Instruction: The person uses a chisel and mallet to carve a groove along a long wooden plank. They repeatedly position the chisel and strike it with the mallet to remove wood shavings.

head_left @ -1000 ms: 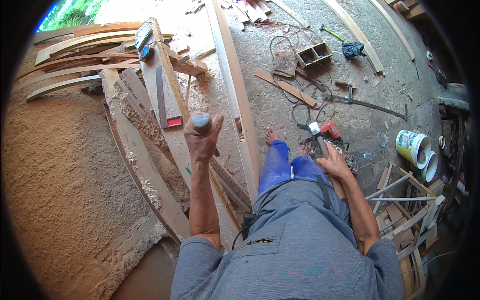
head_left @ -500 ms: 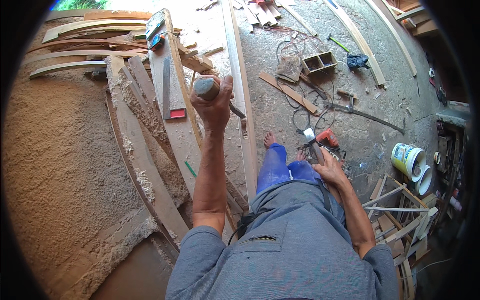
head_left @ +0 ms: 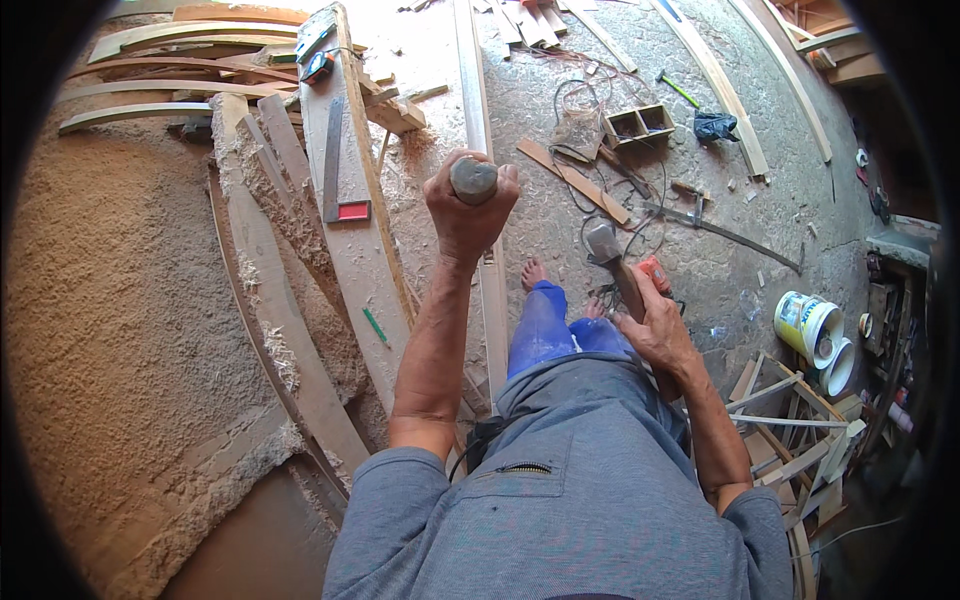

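My left hand (head_left: 468, 226) is wrapped round the handle of a chisel (head_left: 473, 181), its butt end pointing up; the hand hides the blade. Below it runs a long narrow timber (head_left: 494, 320) with a small mortise in its upper face, partly visible beside my wrist. Whether the blade touches the wood cannot be seen. My right hand (head_left: 657, 328) grips the wooden handle of a hammer (head_left: 606, 243) at my right side. The hammer's grey metal head is raised in front of my right leg, apart from the chisel.
A plank bench (head_left: 345, 262) with a try square (head_left: 352, 211), a tape measure (head_left: 317, 67) and a green pencil (head_left: 376, 327) stands left. Sawdust and curved boards lie beyond. Right are an open wooden box (head_left: 638, 125), cables, a red power tool (head_left: 655, 272) and white buckets (head_left: 808, 326).
My left hand has moved right with the chisel, now more upright, so its blade no longer shows. The hammer head has come up and slightly left in my right hand.
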`<control>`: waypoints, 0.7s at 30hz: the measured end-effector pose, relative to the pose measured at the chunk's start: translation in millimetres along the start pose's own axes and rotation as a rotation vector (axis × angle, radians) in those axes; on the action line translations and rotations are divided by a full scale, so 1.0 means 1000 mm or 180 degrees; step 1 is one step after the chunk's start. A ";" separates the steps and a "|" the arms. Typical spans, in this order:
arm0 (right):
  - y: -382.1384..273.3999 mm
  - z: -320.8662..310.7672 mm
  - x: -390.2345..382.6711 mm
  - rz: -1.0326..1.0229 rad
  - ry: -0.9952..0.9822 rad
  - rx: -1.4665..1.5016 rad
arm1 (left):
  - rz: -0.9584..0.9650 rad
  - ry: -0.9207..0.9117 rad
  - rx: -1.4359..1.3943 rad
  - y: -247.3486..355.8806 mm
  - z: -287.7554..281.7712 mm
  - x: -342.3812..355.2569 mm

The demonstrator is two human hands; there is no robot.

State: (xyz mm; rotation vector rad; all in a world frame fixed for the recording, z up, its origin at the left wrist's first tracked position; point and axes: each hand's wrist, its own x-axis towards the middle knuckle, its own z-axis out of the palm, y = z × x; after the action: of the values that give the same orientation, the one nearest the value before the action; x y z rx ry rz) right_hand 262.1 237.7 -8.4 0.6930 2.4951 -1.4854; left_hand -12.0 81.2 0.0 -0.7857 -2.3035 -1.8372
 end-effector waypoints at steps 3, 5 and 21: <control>-0.075 -0.026 0.012 -0.0787 -0.0013 0.0043 | -0.0271 0.0037 -0.0194 -0.005 -0.002 -0.005; -0.119 -0.037 0.027 -0.1996 0.0527 -0.0217 | 0.0488 0.0176 0.0150 -0.014 -0.004 -0.001; -0.231 -0.082 0.063 -0.2473 0.0688 -0.0635 | -0.0557 0.0024 -0.0509 -0.052 0.004 0.054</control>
State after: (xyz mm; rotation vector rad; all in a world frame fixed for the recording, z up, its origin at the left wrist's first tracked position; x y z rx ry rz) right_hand 108.3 235.6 192.0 -0.2072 3.2290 -1.3484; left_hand -80.5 95.2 -27.1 -0.6101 -2.3093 -2.1153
